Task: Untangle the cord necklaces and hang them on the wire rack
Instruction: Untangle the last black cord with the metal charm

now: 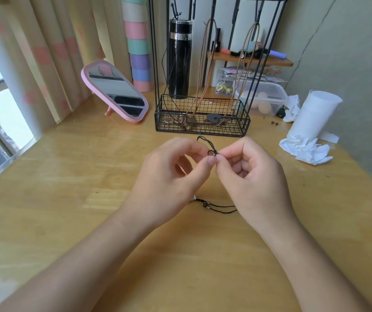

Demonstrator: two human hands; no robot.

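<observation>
Near the black wire rack (201,113), the left hand (169,176) and right hand (251,174) pinch the thin black cord necklace's (209,152) knot; hard tugging could tighten it.

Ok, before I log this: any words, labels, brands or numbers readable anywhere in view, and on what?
No text is readable in this view.
On the black flask: no legible brand or label.
In the clear drawers: printed papers, too small and blurred to read.
On the wooden shelf: small items, too small to read.
On the black cord necklace: no tag visible.
</observation>
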